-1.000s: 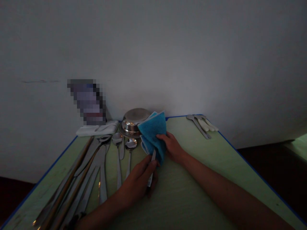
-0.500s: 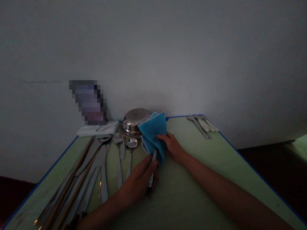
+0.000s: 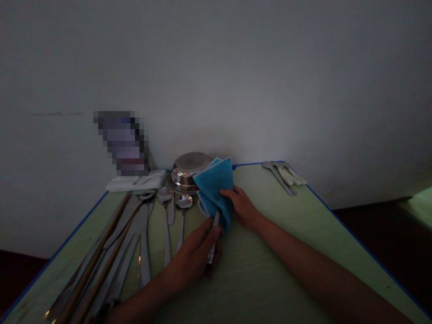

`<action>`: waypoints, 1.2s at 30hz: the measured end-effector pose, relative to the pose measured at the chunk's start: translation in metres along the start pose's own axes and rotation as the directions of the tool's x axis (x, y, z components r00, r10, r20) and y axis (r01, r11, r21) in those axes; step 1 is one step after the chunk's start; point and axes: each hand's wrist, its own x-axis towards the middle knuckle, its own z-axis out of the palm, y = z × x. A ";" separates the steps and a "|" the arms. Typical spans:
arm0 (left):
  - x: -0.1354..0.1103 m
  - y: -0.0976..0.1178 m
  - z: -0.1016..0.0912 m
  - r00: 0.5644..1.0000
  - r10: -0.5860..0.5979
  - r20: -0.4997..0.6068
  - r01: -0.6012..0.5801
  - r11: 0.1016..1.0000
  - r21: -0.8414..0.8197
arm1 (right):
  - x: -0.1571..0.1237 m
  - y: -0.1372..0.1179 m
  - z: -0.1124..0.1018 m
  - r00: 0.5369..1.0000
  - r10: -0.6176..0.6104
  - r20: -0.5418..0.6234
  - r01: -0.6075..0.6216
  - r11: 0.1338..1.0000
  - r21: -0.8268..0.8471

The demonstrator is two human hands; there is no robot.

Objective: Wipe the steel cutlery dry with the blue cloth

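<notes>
My left hand (image 3: 199, 247) is closed round the flat metal handle of a piece of cutlery (image 3: 212, 252). The far end of that piece is hidden in a blue cloth (image 3: 216, 180), so its kind does not show. Pinched on the right side of the cloth is my right hand (image 3: 243, 208), thumb on the front face and the other fingers behind. Just left of my left hand lie a shiny spoon (image 3: 184, 202) and a duller spoon (image 3: 165, 195). An upturned steel bowl (image 3: 185, 173) stands behind the cloth and is partly covered by it.
Long-handled metal utensils (image 3: 111, 252) lie along the left of the green table (image 3: 270, 270). A blurred-out upright screen (image 3: 124, 146) stands behind a white folded item (image 3: 135, 181). Spoons and white-handled cutlery (image 3: 286, 176) rest at the back right. A wall (image 3: 236, 81) closes off the back.
The whole view has shifted very slightly. Both hands keep their hold on the cutlery and the cloth, with hardly any movement between them.
</notes>
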 end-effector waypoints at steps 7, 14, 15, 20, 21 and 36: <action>-0.001 0.003 0.000 0.999 0.035 0.018 -0.035 0.999 -0.014 | -0.001 -0.002 0.001 1.000 -0.005 -0.010 0.005 1.000 -0.001; 0.000 0.004 0.001 0.999 0.030 0.009 -0.030 1.000 -0.004 | -0.002 -0.003 0.001 1.000 -0.010 0.017 0.009 0.999 0.038; 0.000 0.003 0.001 0.999 0.031 0.008 -0.031 1.000 -0.004 | -0.001 -0.003 0.001 1.000 -0.011 0.011 0.011 1.000 0.029; 0.000 0.002 0.001 1.000 0.031 0.004 -0.031 1.000 -0.002 | 0.001 0.001 -0.001 1.000 -0.011 0.009 0.011 1.000 0.020; 0.000 0.002 0.001 1.000 0.031 0.006 -0.031 1.000 0.004 | 0.001 0.002 -0.001 1.000 -0.007 0.010 0.007 1.000 0.024; 0.000 0.002 0.000 0.999 0.034 -0.001 -0.034 0.999 -0.014 | -0.003 -0.006 0.001 1.000 -0.007 -0.015 0.007 1.000 -0.018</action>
